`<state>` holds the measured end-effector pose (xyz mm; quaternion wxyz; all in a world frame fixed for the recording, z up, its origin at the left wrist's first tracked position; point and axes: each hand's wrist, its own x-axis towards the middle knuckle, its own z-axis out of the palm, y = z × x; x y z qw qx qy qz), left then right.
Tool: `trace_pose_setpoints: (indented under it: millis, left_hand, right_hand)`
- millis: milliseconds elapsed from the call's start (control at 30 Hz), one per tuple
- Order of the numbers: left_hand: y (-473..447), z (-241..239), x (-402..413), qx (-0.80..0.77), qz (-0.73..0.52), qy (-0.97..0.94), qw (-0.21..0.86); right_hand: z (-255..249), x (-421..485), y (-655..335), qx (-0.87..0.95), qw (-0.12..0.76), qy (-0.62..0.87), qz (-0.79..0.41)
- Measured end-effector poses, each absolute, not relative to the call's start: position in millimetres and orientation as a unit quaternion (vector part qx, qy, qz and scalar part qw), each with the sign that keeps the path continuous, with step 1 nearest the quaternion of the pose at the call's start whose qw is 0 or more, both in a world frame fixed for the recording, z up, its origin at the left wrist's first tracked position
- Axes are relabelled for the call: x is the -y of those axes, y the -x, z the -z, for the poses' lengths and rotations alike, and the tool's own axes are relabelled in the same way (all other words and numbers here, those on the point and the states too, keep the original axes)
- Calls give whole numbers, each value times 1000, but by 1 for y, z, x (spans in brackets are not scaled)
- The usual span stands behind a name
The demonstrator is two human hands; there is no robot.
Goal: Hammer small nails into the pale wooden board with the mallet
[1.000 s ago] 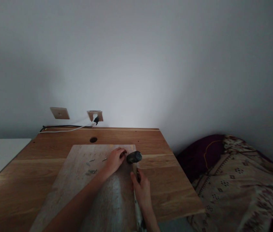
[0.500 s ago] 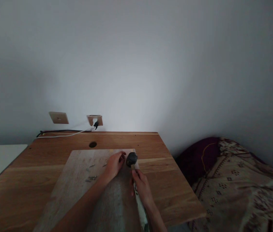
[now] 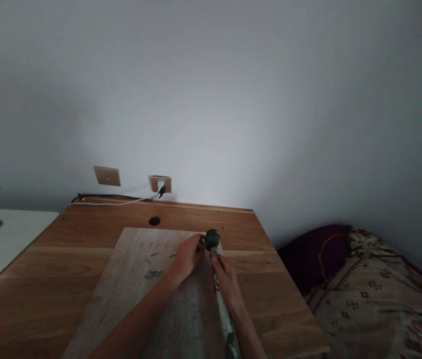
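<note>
My right hand (image 3: 227, 280) is wrapped round the pale wooden handle of a hammer (image 3: 212, 240), close under its dark head. The head is at the far right corner of a pale wooden board (image 3: 136, 289) that lies on the desk. My left hand (image 3: 188, 255) rests on the board just left of the hammer head, its fingertips pinched together beside it; what they hold is too small to make out. Several loose nails (image 3: 153, 272) lie on the board to the left of that hand.
The board lies on a brown wooden desk (image 3: 65, 259) with a round cable hole (image 3: 154, 221). Wall sockets (image 3: 160, 183) and a white cable (image 3: 113, 202) run along the back edge. A white surface (image 3: 5, 239) adjoins on the left. A bed with a patterned cover (image 3: 375, 289) is on the right.
The hammer head has swung from lying sideways to pointing at my left fingertips and moved slightly farther along the board. The view has shifted a little to the left.
</note>
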<state>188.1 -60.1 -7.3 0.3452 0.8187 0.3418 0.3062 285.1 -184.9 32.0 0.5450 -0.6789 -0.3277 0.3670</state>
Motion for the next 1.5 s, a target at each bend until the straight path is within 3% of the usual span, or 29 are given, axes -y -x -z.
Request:
trace_pose_setpoints:
  millis: [300,1500]
  left_hand:
    - [-190,2,59,-370,-259,-811,372]
    - [-190,1,63,-341,-292,-812,374]
  right_hand:
    - [-44,187,-278,347,531,689,-350]
    - [-43,191,-270,334,530,699,-346]
